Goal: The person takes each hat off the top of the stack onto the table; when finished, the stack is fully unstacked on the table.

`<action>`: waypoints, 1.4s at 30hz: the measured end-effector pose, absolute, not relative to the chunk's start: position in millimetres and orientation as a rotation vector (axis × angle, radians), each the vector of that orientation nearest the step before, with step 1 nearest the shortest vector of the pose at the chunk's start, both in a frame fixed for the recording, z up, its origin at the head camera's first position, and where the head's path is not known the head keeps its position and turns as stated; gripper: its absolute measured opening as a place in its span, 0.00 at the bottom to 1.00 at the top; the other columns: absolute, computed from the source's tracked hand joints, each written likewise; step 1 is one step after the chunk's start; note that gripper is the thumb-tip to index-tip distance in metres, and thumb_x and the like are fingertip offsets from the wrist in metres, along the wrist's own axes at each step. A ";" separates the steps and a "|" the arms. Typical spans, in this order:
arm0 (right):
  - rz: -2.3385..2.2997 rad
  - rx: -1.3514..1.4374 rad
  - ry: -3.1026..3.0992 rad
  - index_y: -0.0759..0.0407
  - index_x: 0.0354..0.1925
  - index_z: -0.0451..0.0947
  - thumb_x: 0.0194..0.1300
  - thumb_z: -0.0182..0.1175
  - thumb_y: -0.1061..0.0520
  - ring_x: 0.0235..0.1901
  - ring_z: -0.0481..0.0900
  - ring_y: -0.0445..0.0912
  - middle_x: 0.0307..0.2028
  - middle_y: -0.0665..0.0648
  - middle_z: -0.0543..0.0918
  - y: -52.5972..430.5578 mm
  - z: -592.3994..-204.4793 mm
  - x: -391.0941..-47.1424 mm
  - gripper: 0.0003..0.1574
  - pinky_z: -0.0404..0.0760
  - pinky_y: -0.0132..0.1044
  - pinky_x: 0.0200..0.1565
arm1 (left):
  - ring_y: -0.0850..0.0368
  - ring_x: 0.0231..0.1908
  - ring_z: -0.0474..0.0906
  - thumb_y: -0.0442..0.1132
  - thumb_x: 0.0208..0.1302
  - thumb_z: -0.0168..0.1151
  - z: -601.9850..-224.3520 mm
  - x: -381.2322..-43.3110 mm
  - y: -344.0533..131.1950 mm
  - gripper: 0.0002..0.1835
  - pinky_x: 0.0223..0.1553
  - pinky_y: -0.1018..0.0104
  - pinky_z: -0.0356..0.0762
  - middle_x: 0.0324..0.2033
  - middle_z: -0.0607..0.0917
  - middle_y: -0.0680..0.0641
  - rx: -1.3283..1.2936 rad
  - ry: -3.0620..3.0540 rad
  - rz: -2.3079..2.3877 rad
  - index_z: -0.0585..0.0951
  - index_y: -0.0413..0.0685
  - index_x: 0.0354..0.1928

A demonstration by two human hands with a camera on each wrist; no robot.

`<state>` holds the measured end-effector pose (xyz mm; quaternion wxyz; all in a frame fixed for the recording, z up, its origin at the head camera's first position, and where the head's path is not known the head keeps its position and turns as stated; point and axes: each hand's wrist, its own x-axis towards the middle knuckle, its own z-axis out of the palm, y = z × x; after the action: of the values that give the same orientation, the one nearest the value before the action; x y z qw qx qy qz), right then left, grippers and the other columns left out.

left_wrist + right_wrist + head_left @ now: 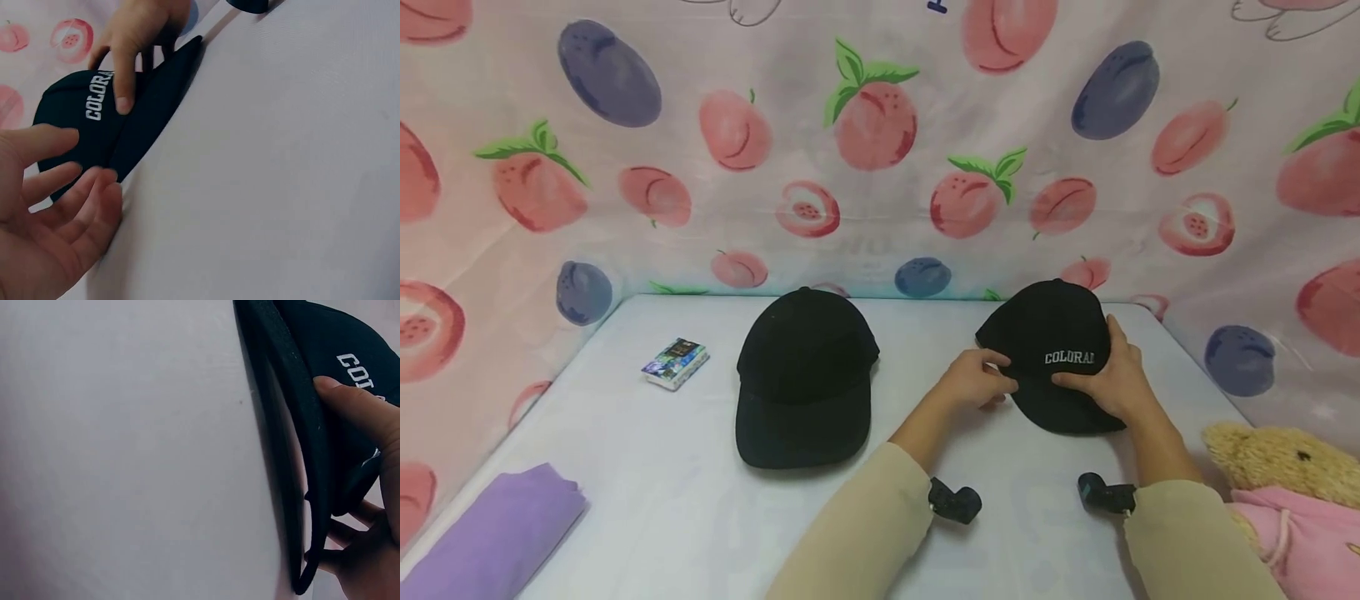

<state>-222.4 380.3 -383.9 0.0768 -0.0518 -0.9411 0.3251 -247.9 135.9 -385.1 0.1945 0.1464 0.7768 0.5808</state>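
Observation:
A black baseball cap (1045, 329) with white lettering reading "COLORA…" stands at the right back of the white table. My right hand (1117, 375) grips its right side, thumb on the front above the brim and fingers around the edge, as the right wrist view shows. At the cap's left side is my left hand (977, 379), its fingers loosely bent and the fingertips close to the brim (156, 119); whether they touch it I cannot tell. A second black cap (805, 358), plain in front, sits left of centre with its brim toward me.
A small colourful box (675, 364) lies at the back left of the table. Purple cloth (497, 533) is at the front left. A teddy bear in pink (1292, 500) sits at the right edge. Fruit-printed fabric (850, 208) hangs behind the table (655, 492).

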 end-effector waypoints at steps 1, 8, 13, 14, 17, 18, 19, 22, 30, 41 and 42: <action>0.972 -0.160 -2.819 0.64 0.81 0.24 0.54 0.78 0.43 0.71 0.49 0.79 0.73 0.87 0.45 380.7 -384.0 -222.3 0.86 0.56 0.77 0.67 | 0.54 0.32 0.86 0.36 0.66 0.69 -384.2 -247.6 133.7 0.23 0.31 0.65 0.83 0.34 0.87 0.48 0.419 2.150 1.627 0.81 0.41 0.62; 0.952 -0.225 -2.835 0.64 0.81 0.23 0.55 0.77 0.41 0.70 0.51 0.80 0.72 0.88 0.45 384.0 -384.8 -222.9 0.86 0.57 0.77 0.67 | 0.52 0.36 0.88 0.37 0.69 0.66 -381.8 -235.7 124.2 0.20 0.34 0.62 0.86 0.40 0.89 0.44 0.467 1.976 1.630 0.82 0.41 0.61; 0.936 -0.251 -2.847 0.64 0.81 0.21 0.56 0.76 0.41 0.68 0.52 0.80 0.72 0.89 0.45 384.5 -384.2 -226.2 0.86 0.57 0.77 0.67 | 0.51 0.37 0.88 0.37 0.69 0.66 -378.8 -223.9 117.1 0.19 0.34 0.62 0.87 0.38 0.88 0.49 0.487 1.910 1.651 0.83 0.41 0.60; 0.934 -0.252 -2.846 0.64 0.81 0.22 0.56 0.76 0.41 0.68 0.53 0.81 0.71 0.89 0.45 384.5 -384.3 -226.9 0.86 0.58 0.77 0.67 | 0.50 0.37 0.88 0.36 0.69 0.65 -378.1 -222.3 115.1 0.19 0.34 0.62 0.87 0.38 0.89 0.48 0.486 1.893 1.668 0.83 0.41 0.60; 0.929 -0.258 -2.842 0.65 0.81 0.22 0.56 0.76 0.42 0.68 0.52 0.81 0.71 0.89 0.45 384.7 -384.6 -228.9 0.85 0.58 0.77 0.67 | 0.51 0.37 0.88 0.37 0.70 0.64 -376.5 -218.7 108.8 0.18 0.35 0.61 0.87 0.40 0.90 0.44 0.477 1.864 1.714 0.83 0.41 0.60; 0.927 -0.261 -2.842 0.65 0.81 0.23 0.56 0.76 0.43 0.68 0.52 0.81 0.71 0.89 0.45 385.0 -384.8 -229.5 0.84 0.58 0.77 0.67 | 0.52 0.37 0.88 0.37 0.70 0.64 -376.2 -217.6 106.6 0.18 0.36 0.61 0.88 0.41 0.90 0.44 0.473 1.861 1.726 0.83 0.41 0.60; 0.928 -0.267 -2.842 0.64 0.81 0.23 0.56 0.76 0.43 0.68 0.52 0.81 0.71 0.89 0.45 385.3 -384.9 -229.8 0.84 0.58 0.77 0.67 | 0.53 0.36 0.88 0.37 0.70 0.64 -376.0 -216.6 104.4 0.18 0.37 0.60 0.88 0.40 0.90 0.44 0.468 1.859 1.738 0.83 0.41 0.60; 0.935 -0.281 -2.841 0.63 0.81 0.22 0.57 0.76 0.43 0.68 0.52 0.81 0.72 0.88 0.45 387.5 -385.2 -230.6 0.85 0.57 0.77 0.67 | 0.56 0.35 0.87 0.36 0.71 0.63 -375.8 -214.1 97.9 0.18 0.38 0.60 0.88 0.39 0.90 0.46 0.445 1.846 1.773 0.83 0.41 0.60; 0.947 -0.334 -2.838 0.62 0.81 0.20 0.58 0.75 0.41 0.69 0.50 0.81 0.72 0.88 0.43 394.4 -386.2 -229.8 0.84 0.55 0.78 0.68 | 0.58 0.34 0.87 0.37 0.71 0.63 -363.9 -211.6 73.6 0.16 0.41 0.61 0.88 0.40 0.90 0.45 0.432 1.790 1.868 0.84 0.44 0.58; 0.957 -0.386 -2.819 0.61 0.81 0.20 0.60 0.75 0.43 0.71 0.48 0.81 0.73 0.87 0.40 398.1 -386.4 -232.0 0.83 0.53 0.77 0.69 | 0.59 0.35 0.85 0.38 0.73 0.62 -352.2 -209.0 47.0 0.14 0.39 0.64 0.87 0.39 0.88 0.48 0.387 1.721 1.975 0.85 0.46 0.56; 0.959 -0.391 -2.817 0.61 0.81 0.20 0.60 0.75 0.43 0.71 0.47 0.81 0.73 0.87 0.40 398.6 -386.6 -232.2 0.83 0.53 0.77 0.69 | 0.59 0.35 0.85 0.38 0.73 0.61 -352.3 -208.6 46.2 0.14 0.39 0.64 0.86 0.39 0.88 0.48 0.382 1.712 1.984 0.85 0.46 0.56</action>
<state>-232.2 398.6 -386.6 0.0702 -0.1299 -0.9363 0.3187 -208.6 46.2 -352.3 0.2441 0.1397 0.6270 0.7265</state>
